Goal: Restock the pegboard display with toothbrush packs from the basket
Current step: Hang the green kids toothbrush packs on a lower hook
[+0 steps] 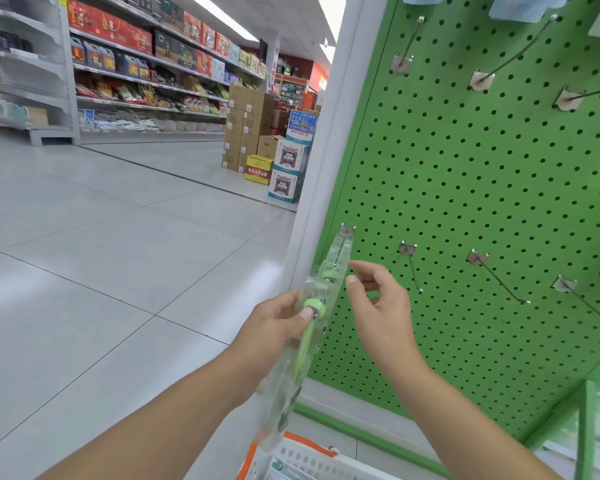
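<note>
We're in a supermarket aisle – pale grey floor tiles [101, 237] with dark grout lines, pretty glossy under the long ceiling strip lights [222, 15]. Off to the left we see white metal shelving [146, 74] packed with red gift boxes, jugs and snack bags. At the far end there's a stack of brown cardboard cartons [246, 129] – with a yellow box [258, 169] and blue-and-white boxes [288, 171] beside it.

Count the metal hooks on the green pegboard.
7: three in the upper row, four in the lower. More may lie out of frame.
</note>
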